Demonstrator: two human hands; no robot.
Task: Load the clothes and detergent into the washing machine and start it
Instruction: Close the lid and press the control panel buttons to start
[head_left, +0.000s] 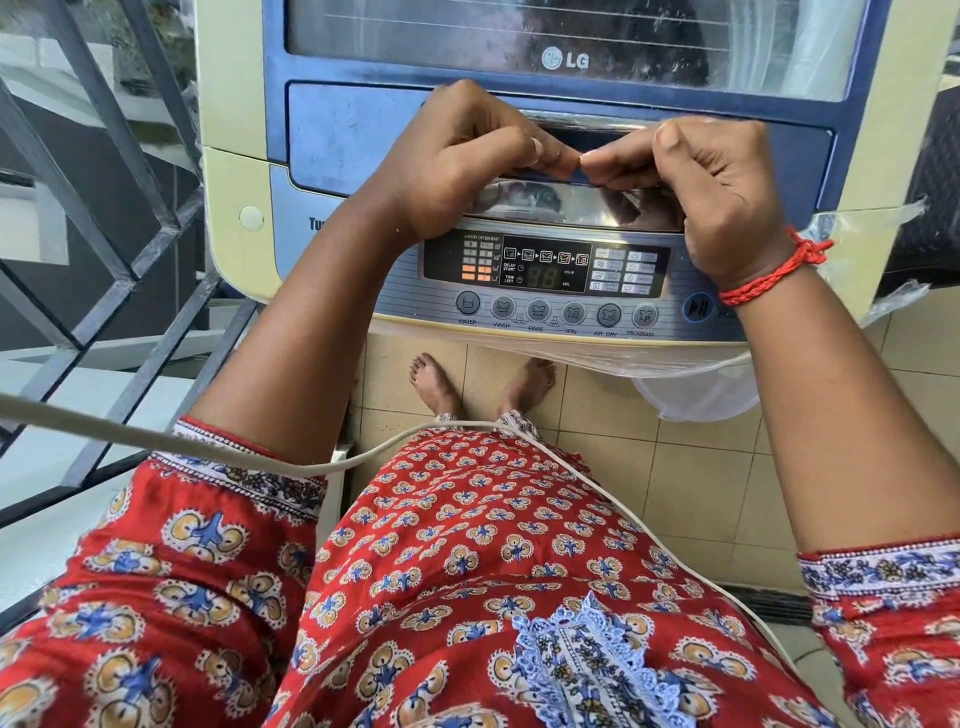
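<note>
I see the washer (545, 218) filling the upper centre of the frame, its lid (363, 135) down. Both hands meet at the lid's front handle (576, 135): the left hand (467, 166) and right hand (711, 192) curl their fingers round its edge, thumbs nearly touching. The control panel (545, 270) (display lit) sits just below the wrists. No clothes or detergent show.

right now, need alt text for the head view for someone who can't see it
Both hands, left hand and right hand, curl their fingers into the handle recess of a closed top-load washing machine lid. The control panel sits just below.
</note>
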